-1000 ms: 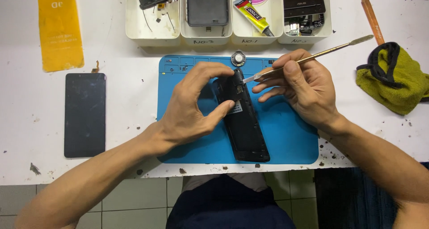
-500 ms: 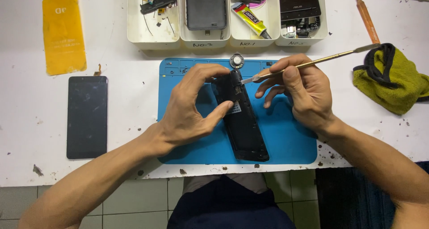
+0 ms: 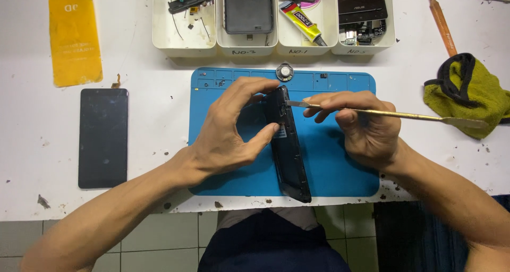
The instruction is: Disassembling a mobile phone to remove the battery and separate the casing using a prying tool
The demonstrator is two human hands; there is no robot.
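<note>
Prying step, by the look of it: left hand (image 3: 234, 131) clamps the black phone (image 3: 288, 144) on edge over the blue mat (image 3: 340, 171); right hand (image 3: 361, 126) pinches a metal spudger (image 3: 404, 114), tip at the phone's upper seam. Next move likely needs gentle leverage.

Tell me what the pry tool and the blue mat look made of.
Pry tool: likely metal, thin flat rod with a brassy golden sheen, held in the right hand. Blue mat: probably silicone or rubber, matte, with moulded compartments along its top edge.
</note>
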